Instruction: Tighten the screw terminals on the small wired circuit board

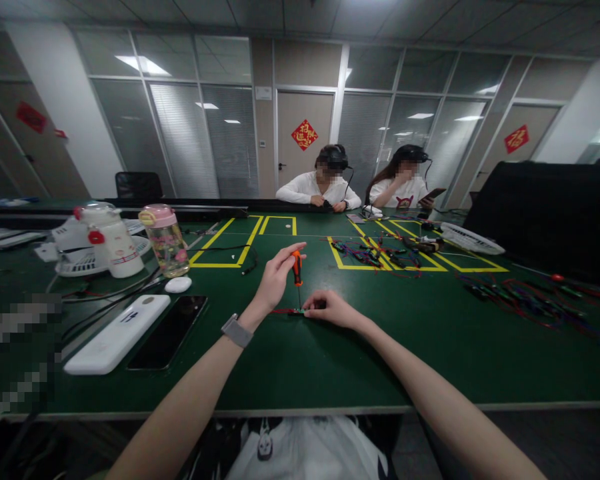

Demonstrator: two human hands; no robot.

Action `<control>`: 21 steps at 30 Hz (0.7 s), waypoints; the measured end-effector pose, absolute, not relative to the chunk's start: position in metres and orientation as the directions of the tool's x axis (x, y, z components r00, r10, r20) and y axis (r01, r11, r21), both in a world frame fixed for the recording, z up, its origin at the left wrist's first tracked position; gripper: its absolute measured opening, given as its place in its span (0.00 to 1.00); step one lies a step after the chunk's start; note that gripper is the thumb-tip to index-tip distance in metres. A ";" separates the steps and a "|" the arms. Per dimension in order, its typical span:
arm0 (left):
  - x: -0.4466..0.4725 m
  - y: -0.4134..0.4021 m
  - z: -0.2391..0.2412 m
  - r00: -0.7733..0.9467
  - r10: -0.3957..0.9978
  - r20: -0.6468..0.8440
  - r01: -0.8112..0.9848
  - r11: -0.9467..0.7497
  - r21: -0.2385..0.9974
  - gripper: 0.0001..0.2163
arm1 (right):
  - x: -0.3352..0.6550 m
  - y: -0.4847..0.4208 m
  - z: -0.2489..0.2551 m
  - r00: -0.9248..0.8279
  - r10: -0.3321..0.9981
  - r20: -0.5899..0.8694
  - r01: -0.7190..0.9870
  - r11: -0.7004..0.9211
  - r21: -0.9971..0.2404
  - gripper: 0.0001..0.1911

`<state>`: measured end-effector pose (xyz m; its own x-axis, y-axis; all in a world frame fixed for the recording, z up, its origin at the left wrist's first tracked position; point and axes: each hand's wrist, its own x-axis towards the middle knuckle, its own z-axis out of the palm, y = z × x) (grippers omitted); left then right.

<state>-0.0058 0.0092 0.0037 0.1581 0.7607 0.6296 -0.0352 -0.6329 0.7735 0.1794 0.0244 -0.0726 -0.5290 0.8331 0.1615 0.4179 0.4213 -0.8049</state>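
An orange and black screwdriver [297, 269] stands upright near the middle of the table. My left hand [275, 277] has its fingers round the top of the handle, and the thumb is mostly hidden. The screwdriver's tip meets a small green and black electronic part [297, 312] lying on the green table, with red wires running off to its left. Pinched at the right end of that part are the fingertips of my right hand [333, 309]. Just where the tip sits on the part is too small to make out.
Left of my arm lie a black phone [169, 333], a white power bank [117, 333] and a white round case [179, 285]. Behind them stand two bottles [165, 243]. Bundles of wired parts [380, 253] lie at the right. Two people [325, 183] sit opposite.
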 end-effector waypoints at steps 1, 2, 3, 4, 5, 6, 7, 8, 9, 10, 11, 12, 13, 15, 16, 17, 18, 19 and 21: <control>-0.006 0.009 0.004 0.183 0.766 0.616 -0.071 -0.615 0.786 0.15 | 0.179 0.024 -0.072 -0.529 0.833 0.162 0.418 0.422 -0.805 0.10; -0.006 0.008 0.005 0.197 0.770 0.606 -0.093 -0.601 0.794 0.15 | 0.179 0.024 -0.072 -0.529 0.833 0.162 0.419 0.422 -0.804 0.10; -0.006 0.007 0.005 0.204 0.773 0.601 -0.096 -0.595 0.798 0.16 | 0.179 0.024 -0.072 -0.526 0.835 0.162 0.421 0.421 -0.803 0.10; -0.005 0.006 0.005 0.203 0.773 0.600 -0.083 -0.597 0.798 0.16 | 0.179 0.024 -0.072 -0.523 0.837 0.161 0.423 0.419 -0.803 0.10; -0.005 0.005 0.004 0.194 0.769 0.609 -0.050 -0.612 0.789 0.15 | 0.178 0.024 -0.072 -0.519 0.839 0.161 0.426 0.417 -0.803 0.10; -0.005 0.004 0.004 0.179 0.757 0.628 0.001 -0.639 0.769 0.14 | 0.178 0.024 -0.072 -0.516 0.841 0.162 0.428 0.417 -0.802 0.09; -0.004 0.003 0.003 0.156 0.736 0.659 0.070 -0.674 0.736 0.13 | 0.178 0.024 -0.072 -0.514 0.842 0.163 0.430 0.418 -0.800 0.09; -0.004 0.002 0.002 0.124 0.706 0.698 0.156 -0.708 0.688 0.12 | 0.178 0.023 -0.073 -0.513 0.842 0.165 0.432 0.420 -0.798 0.09; -0.004 0.000 0.002 0.090 0.666 0.741 0.252 -0.735 0.630 0.10 | 0.178 0.023 -0.073 -0.513 0.842 0.168 0.433 0.423 -0.796 0.09; -0.003 -0.001 0.001 0.062 0.621 0.781 0.344 -0.748 0.568 0.09 | 0.178 0.023 -0.073 -0.513 0.841 0.170 0.435 0.425 -0.794 0.09; -0.003 -0.002 0.000 0.045 0.582 0.812 0.423 -0.747 0.512 0.08 | 0.178 0.023 -0.073 -0.512 0.842 0.171 0.437 0.426 -0.792 0.09; -0.003 -0.003 0.000 0.041 0.554 0.832 0.479 -0.741 0.470 0.09 | 0.178 0.023 -0.074 -0.511 0.842 0.171 0.439 0.427 -0.791 0.09; -0.003 -0.003 -0.001 0.047 0.539 0.841 0.508 -0.738 0.445 0.10 | 0.178 0.024 -0.074 -0.511 0.842 0.173 0.440 0.429 -0.789 0.09; -0.002 -0.003 -0.001 0.083 0.544 0.835 0.483 -0.755 0.443 0.12 | 0.179 0.024 -0.074 -0.514 0.839 0.180 0.438 0.437 -0.785 0.10; -0.002 -0.002 -0.001 0.100 0.563 0.821 0.432 -0.767 0.474 0.14 | 0.179 0.025 -0.074 -0.517 0.836 0.185 0.435 0.443 -0.784 0.10; -0.002 0.000 -0.001 0.112 0.590 0.799 0.357 -0.775 0.522 0.15 | 0.179 0.025 -0.074 -0.522 0.832 0.188 0.431 0.448 -0.783 0.10; -0.002 0.001 -0.001 0.119 0.629 0.769 0.264 -0.766 0.586 0.16 | 0.179 0.025 -0.074 -0.526 0.829 0.191 0.427 0.451 -0.783 0.10; -0.002 0.003 0.000 0.121 0.678 0.725 0.158 -0.734 0.660 0.16 | 0.179 0.025 -0.074 -0.529 0.827 0.192 0.424 0.453 -0.784 0.10; -0.003 0.007 0.001 0.138 0.755 0.641 -0.010 -0.646 0.763 0.17 | 0.179 0.024 -0.074 -0.529 0.827 0.191 0.421 0.452 -0.786 0.10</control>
<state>-0.0025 0.0071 0.0008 0.1381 0.7551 0.6408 -0.0102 -0.6459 0.7633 0.1790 0.0243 -0.0742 -0.5293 0.8266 0.1912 0.4213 0.4517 -0.7864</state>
